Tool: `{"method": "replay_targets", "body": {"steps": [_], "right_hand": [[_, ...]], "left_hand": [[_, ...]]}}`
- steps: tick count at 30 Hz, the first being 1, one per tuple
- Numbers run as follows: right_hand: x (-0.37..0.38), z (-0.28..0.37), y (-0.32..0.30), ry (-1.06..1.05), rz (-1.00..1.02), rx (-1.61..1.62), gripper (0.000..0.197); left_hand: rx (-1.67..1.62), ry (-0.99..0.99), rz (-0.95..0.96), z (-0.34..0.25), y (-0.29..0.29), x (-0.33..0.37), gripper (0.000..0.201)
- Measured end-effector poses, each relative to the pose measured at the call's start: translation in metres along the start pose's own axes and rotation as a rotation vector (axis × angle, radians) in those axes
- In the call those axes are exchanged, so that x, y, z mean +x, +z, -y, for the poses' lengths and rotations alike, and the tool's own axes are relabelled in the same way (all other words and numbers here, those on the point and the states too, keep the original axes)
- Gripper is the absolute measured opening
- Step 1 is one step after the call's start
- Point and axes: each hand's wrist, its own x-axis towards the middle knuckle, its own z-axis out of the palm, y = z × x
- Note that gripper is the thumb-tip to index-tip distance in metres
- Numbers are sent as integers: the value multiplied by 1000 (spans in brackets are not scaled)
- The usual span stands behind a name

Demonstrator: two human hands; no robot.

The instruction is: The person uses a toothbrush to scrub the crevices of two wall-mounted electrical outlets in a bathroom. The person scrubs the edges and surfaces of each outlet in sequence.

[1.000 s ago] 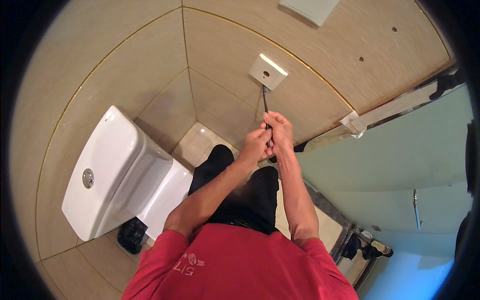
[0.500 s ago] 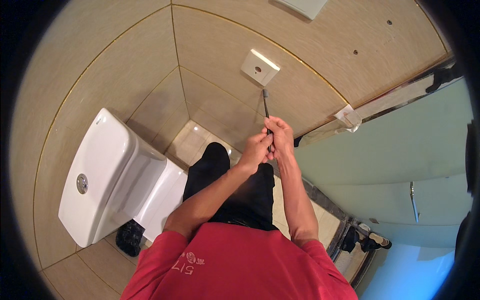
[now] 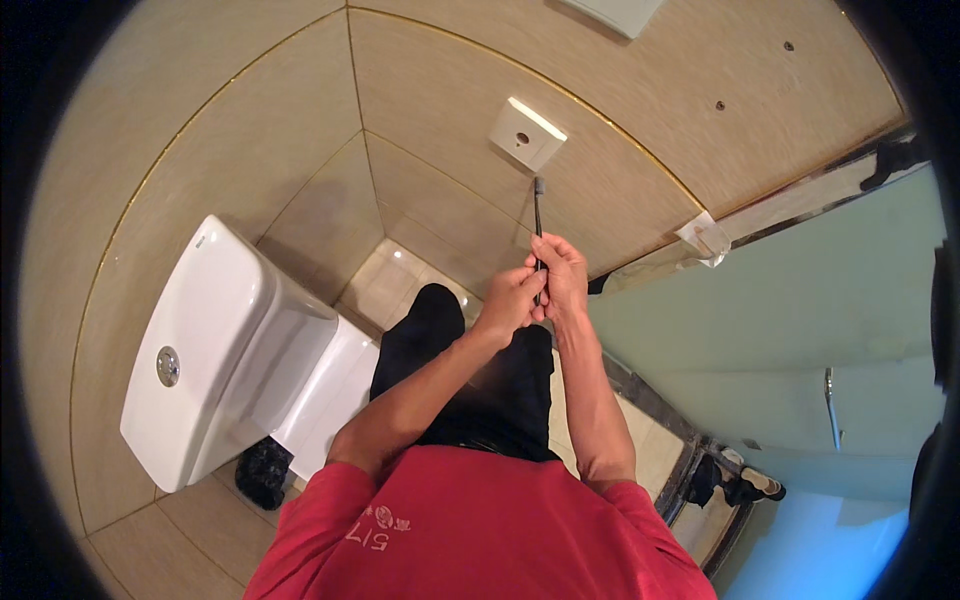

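Observation:
A slim black toothbrush point(image 3: 538, 212) with a greyish bristle head points away from me, nearly upright in the picture. My left hand point(image 3: 510, 302) is closed around the lower end of its handle, thumb lying along it. Higher up the handle, my right hand point(image 3: 566, 278) grips it too, with the fingers of both hands touching. The brush head lies in front of the tiled wall, just below a white wall plate point(image 3: 528, 136) with a round dark spot. Part of the handle is hidden behind my fingers.
On my left stands a white toilet point(image 3: 205, 350) with a round flush button, and a black plastic bag point(image 3: 263, 474) lies beside its base. To the right is a frosted glass door point(image 3: 760, 290) with a metal handle point(image 3: 831, 408). Dark shoes point(image 3: 745, 484) lie near the threshold.
The whole scene has shifted slightly to the right in the picture. Both hands keep their hold on the toothbrush in nearly the same pose.

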Motion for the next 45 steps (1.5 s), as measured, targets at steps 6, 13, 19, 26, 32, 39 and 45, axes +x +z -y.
{"method": "replay_targets", "body": {"steps": [6, 13, 19, 26, 32, 39, 45], "right_hand": [[4, 1, -8, -13, 23, -25, 20], [-2, 0, 7, 21, 19, -6, 24], [-3, -4, 3, 29, -1, 12, 23], [1, 3, 5, 19, 16, -3, 22], [-3, -7, 2, 24, 7, 28, 21], [1, 1, 5, 17, 18, 31, 21], [-6, -3, 5, 43, -7, 45, 22]], "left_hand": [[-54, -22, -11, 3, 6, 5, 27], [22, 29, -23, -4, -8, -2, 31], [27, -16, -31, -3, -4, -6, 33], [22, 38, -18, -6, -4, -1, 34], [44, 10, -36, 0, -7, -5, 33], [-2, 22, -9, -5, -5, 0, 31], [44, -28, -83, 0, -4, -6, 32]]}}
